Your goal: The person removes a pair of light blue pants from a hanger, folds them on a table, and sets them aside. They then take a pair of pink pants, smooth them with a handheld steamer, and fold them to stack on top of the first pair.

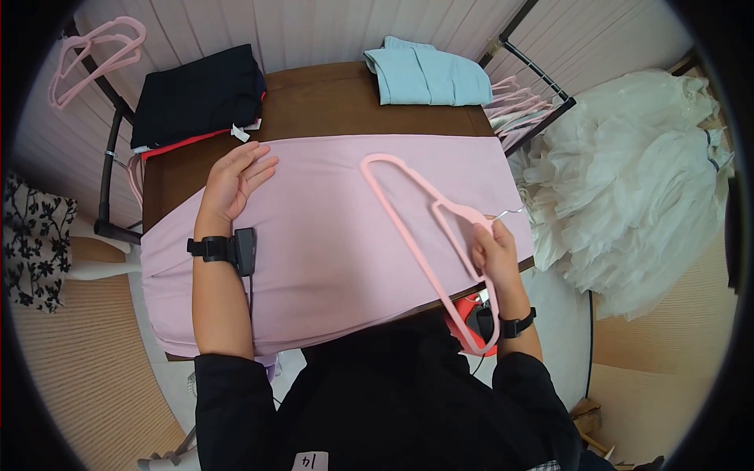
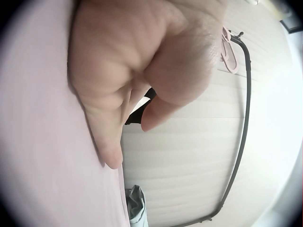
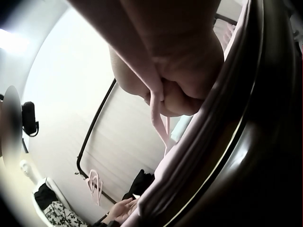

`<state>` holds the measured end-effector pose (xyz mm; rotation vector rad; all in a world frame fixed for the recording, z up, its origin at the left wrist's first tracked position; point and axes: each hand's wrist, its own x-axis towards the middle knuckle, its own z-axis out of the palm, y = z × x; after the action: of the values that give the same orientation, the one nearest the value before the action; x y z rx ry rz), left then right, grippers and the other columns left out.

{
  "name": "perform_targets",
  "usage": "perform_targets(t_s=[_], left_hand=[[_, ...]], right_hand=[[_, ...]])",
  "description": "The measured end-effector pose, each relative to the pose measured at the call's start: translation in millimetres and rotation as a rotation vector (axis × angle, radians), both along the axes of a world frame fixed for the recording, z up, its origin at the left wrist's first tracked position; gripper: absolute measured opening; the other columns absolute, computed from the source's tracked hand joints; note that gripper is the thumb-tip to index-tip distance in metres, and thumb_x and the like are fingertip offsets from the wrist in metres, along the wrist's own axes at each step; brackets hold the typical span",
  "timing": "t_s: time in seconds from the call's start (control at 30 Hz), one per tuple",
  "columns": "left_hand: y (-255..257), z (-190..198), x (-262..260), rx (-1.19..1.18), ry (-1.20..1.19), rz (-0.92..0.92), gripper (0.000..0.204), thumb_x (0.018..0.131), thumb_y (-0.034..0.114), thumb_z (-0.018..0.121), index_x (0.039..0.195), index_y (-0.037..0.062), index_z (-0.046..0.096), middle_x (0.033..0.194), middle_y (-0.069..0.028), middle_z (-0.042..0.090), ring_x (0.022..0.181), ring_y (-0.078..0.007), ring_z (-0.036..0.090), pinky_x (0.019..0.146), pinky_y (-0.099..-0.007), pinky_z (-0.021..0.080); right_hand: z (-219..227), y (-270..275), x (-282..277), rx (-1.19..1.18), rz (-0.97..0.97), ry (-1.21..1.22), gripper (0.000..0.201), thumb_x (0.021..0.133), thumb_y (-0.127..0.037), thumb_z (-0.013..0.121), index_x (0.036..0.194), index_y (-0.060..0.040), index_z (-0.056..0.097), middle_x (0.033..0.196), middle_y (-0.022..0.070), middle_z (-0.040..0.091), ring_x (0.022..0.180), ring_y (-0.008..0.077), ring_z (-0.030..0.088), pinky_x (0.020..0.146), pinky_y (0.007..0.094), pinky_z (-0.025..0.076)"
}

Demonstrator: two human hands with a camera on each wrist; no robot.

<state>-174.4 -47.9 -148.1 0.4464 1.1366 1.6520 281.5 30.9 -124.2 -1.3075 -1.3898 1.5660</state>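
Observation:
A pale pink cloth (image 1: 314,235) lies spread over the brown table, with a few folds at its left end. My left hand (image 1: 236,184) rests edge-down on it near the far left, fingers extended; the left wrist view shows the little-finger side against the fabric. In my right hand (image 1: 495,251) is a pink clothes hanger (image 1: 465,212), gripped near the base of its metal hook. The hanger slants across the right part of the cloth, one end pointing to the far side and the other over the near edge. Curled fingers hide part of its neck.
Folded black garments (image 1: 196,98) sit at the table's back left, a folded light blue garment (image 1: 432,74) at the back right. Dark racks with pink hangers (image 1: 98,59) flank the table. A white ruffled dress (image 1: 620,180) hangs at the right; a patterned skirt (image 1: 35,243) stands left.

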Motion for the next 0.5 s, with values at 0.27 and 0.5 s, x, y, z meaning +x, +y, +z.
perform_targets(t_s=[0.27,0.5], left_hand=[[-3,-2,-5,0.053,-0.018,-0.046,0.042,0.099,0.009,0.050,0.133,-0.0124,0.041,0.130,-0.0281,0.053,0.111,-0.0395,0.063,0.092,-0.0418,0.057],[-3,-2,-7,0.044,-0.010,-0.072,0.037,0.098,0.009,0.051,0.130,-0.0102,0.044,0.129,-0.0267,0.054,0.108,-0.0384,0.065,0.090,-0.0406,0.058]], right_hand=[[-17,45,87,0.023,-0.205,0.024,0.011,0.097,-0.016,0.058,0.094,-0.0071,0.053,0.062,-0.0028,0.046,0.043,0.0053,0.039,0.037,0.0218,0.028],[-28,80,179,0.093,-0.513,0.054,0.013,0.096,-0.017,0.059,0.089,-0.0081,0.052,0.064,-0.0036,0.046,0.043,0.0053,0.039,0.037,0.0216,0.029]])
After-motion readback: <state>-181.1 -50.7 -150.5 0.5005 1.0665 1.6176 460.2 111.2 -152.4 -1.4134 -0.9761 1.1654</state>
